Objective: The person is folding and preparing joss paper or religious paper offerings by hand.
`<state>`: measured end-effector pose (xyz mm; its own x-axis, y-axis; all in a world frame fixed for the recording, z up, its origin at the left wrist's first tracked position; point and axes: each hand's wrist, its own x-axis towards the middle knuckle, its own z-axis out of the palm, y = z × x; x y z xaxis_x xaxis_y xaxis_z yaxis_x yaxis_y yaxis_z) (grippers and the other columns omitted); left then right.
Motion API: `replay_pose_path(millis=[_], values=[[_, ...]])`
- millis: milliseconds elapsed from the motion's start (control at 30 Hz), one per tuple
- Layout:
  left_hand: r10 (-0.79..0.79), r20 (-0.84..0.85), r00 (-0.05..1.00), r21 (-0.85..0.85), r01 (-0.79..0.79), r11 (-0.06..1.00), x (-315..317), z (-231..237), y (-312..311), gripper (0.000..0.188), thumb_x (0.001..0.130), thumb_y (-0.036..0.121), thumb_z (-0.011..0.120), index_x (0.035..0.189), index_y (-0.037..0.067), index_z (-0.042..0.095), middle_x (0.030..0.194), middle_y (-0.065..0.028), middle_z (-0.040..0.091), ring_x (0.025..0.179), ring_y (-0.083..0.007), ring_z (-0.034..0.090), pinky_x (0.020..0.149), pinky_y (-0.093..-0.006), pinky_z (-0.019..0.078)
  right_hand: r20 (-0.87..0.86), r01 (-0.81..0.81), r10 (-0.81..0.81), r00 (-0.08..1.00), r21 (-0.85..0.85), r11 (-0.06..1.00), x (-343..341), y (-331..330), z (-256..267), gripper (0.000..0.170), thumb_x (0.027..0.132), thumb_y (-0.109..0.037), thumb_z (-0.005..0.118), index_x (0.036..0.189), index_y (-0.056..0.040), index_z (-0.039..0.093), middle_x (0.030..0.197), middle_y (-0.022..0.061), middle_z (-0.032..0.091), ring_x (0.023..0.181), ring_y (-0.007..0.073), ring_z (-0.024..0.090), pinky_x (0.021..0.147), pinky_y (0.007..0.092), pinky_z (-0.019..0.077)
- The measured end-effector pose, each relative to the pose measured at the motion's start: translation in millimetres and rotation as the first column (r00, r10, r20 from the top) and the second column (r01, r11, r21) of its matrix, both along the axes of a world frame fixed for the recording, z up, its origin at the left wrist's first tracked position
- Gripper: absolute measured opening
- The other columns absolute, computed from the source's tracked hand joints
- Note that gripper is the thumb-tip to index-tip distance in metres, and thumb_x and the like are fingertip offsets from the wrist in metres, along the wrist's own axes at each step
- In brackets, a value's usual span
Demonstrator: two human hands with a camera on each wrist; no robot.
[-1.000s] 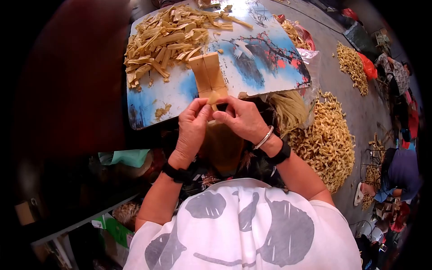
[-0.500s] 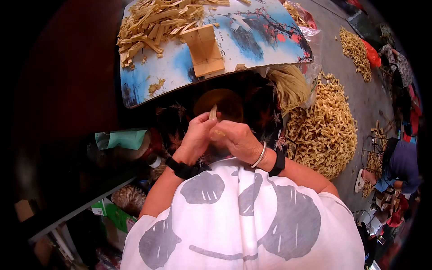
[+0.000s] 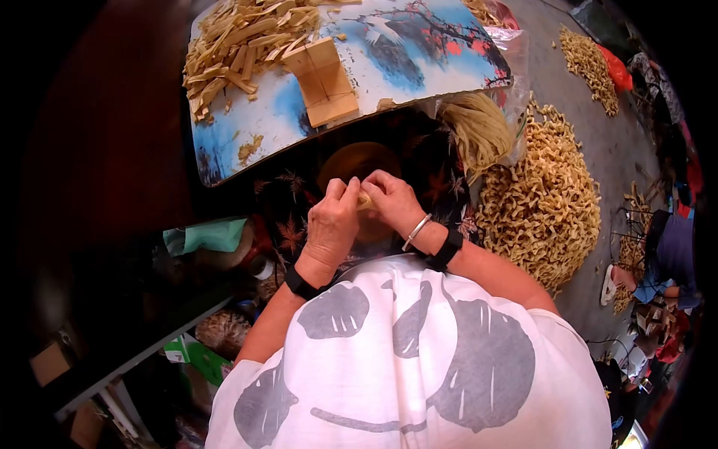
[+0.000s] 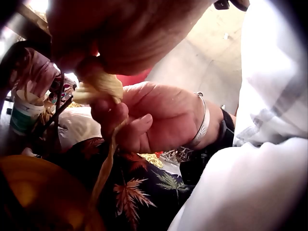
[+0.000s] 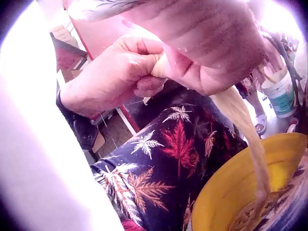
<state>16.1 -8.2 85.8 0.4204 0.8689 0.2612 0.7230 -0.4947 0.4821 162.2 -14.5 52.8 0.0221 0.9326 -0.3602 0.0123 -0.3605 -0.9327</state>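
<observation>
Both hands meet above the lap and pinch a small pale yellow bundle of folded strips (image 4: pixel 103 89). The left hand (image 3: pixel 331 224) grips one side of it between thumb and fingers. On the other side the right hand (image 3: pixel 394 200), with a silver bangle at its wrist, has its fingertips curled on the bundle. A long thin pale strip (image 5: pixel 245 120) hangs from the right hand toward a yellow basin (image 5: pixel 216 192). Fingers hide most of the bundle in the head view.
A painted tabletop (image 3: pixel 419 67) ahead bears a heap of flat yellow pieces (image 3: pixel 250 37) and an L-shaped wooden block (image 3: pixel 321 78). Long pale strips (image 3: pixel 479 131) hang at its right edge. Knotted yellow pieces (image 3: pixel 538 202) lie piled on the floor at right. A green bag (image 3: pixel 206 236) is at left.
The hands drew back from the wooden block at the table's near edge to above the lap, bringing the yellow piece. Its tip, upright in the left hand half a second ago, is now between both hands' fingers.
</observation>
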Motion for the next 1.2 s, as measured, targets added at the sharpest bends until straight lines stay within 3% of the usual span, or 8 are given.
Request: replay_pose_path(millis=[300, 400, 500, 633, 733, 900, 1000, 1200], values=[[-0.017, 0.279, 0.960, -0.192, 0.073, 0.979, -1, 0, 4, 0.038, 0.081, -0.013, 0.055, 0.115, 0.000, 0.065, 0.096, -0.0176, 0.057, 0.084, -0.0348, 0.064, 0.075, -0.0367, 0.0527, 0.007, -0.180, 0.184, 0.983, 0.242, 0.953, 11, -4, -15, 0.023, 0.098, -0.024, 0.058, 0.099, -0.0039, 0.069, 0.098, 0.0052, 0.066, 0.092, 0.0123, 0.063, 0.078, 0.0301, 0.0521], [-0.038, 0.300, 0.953, -0.144, 0.084, 0.986, -1, -3, 8, 0.039, 0.080, -0.014, 0.054, 0.115, 0.001, 0.064, 0.096, -0.0175, 0.057, 0.084, -0.0353, 0.062, 0.074, -0.0369, 0.0521, -0.630, -0.308, 0.110, 0.769, -0.214, 0.927, 21, -3, 10, 0.021, 0.100, -0.027, 0.056, 0.104, -0.0096, 0.067, 0.102, -0.0009, 0.064, 0.096, 0.0089, 0.060, 0.079, 0.0295, 0.0513], [0.009, 0.289, 0.957, -0.119, 0.026, 0.993, -1, -10, 11, 0.031, 0.085, -0.011, 0.055, 0.112, 0.001, 0.062, 0.093, -0.0140, 0.059, 0.078, -0.0292, 0.063, 0.068, -0.0340, 0.0512, -0.776, -0.358, 0.095, 0.624, -0.176, 0.917, 25, 0, 4, 0.020, 0.102, -0.030, 0.053, 0.111, -0.0141, 0.063, 0.101, -0.0049, 0.063, 0.100, 0.0065, 0.057, 0.080, 0.0281, 0.0506], [0.378, 0.469, 0.798, -0.601, -0.026, 0.799, -8, -10, 12, 0.012, 0.096, 0.003, 0.057, 0.108, 0.003, 0.060, 0.086, -0.0049, 0.062, 0.067, -0.0128, 0.059, 0.058, -0.0249, 0.0472, -0.657, -0.218, 0.040, 0.753, -0.192, 0.957, 16, 1, 16, 0.022, 0.103, -0.030, 0.049, 0.112, -0.0120, 0.060, 0.102, -0.0032, 0.064, 0.093, 0.0071, 0.060, 0.073, 0.0247, 0.0522], [0.486, 0.641, 0.595, -0.692, 0.174, 0.701, -8, -7, 11, 0.009, 0.094, 0.008, 0.062, 0.102, 0.003, 0.062, 0.076, -0.0001, 0.064, 0.058, -0.0061, 0.054, 0.052, -0.0221, 0.0440, -0.461, -0.166, 0.104, 0.882, -0.096, 0.981, 12, 6, 17, 0.023, 0.103, -0.030, 0.048, 0.110, -0.0103, 0.058, 0.098, -0.0018, 0.065, 0.081, 0.0078, 0.063, 0.066, 0.0227, 0.0526], [0.394, 0.546, 0.739, -0.591, 0.007, 0.807, -9, -11, 11, 0.003, 0.093, 0.005, 0.063, 0.095, 0.002, 0.063, 0.077, 0.0009, 0.066, 0.065, -0.0059, 0.056, 0.059, -0.0199, 0.0446, 0.023, -0.295, 0.296, 0.955, -0.028, 0.955, 15, 5, 39, 0.022, 0.102, -0.026, 0.050, 0.106, -0.0055, 0.056, 0.073, 0.0023, 0.065, 0.064, 0.0102, 0.063, 0.059, 0.0244, 0.0508], [0.375, 0.489, 0.788, -0.493, -0.106, 0.864, -19, -1, 25, 0.002, 0.091, 0.001, 0.062, 0.092, 0.003, 0.064, 0.077, 0.0010, 0.066, 0.064, -0.0068, 0.055, 0.060, -0.0215, 0.0456, 0.177, -0.206, 0.165, 0.970, 0.243, 0.948, 17, 2, 19, 0.020, 0.100, -0.022, 0.052, 0.104, -0.0034, 0.056, 0.063, 0.0051, 0.060, 0.060, 0.0128, 0.062, 0.057, 0.0278, 0.0484], [0.740, 0.642, 0.200, -0.727, 0.465, 0.505, -22, -11, 23, 0.025, 0.096, 0.012, 0.062, 0.117, 0.000, 0.057, 0.106, -0.0095, 0.064, 0.090, -0.0155, 0.063, 0.082, -0.0294, 0.0534, 0.120, -0.044, 0.026, 0.992, 0.147, 0.988, 17, 1, 23, 0.015, 0.098, -0.017, 0.054, 0.096, -0.0024, 0.057, 0.065, 0.0089, 0.061, 0.059, 0.0220, 0.062, 0.056, 0.0315, 0.0477]])
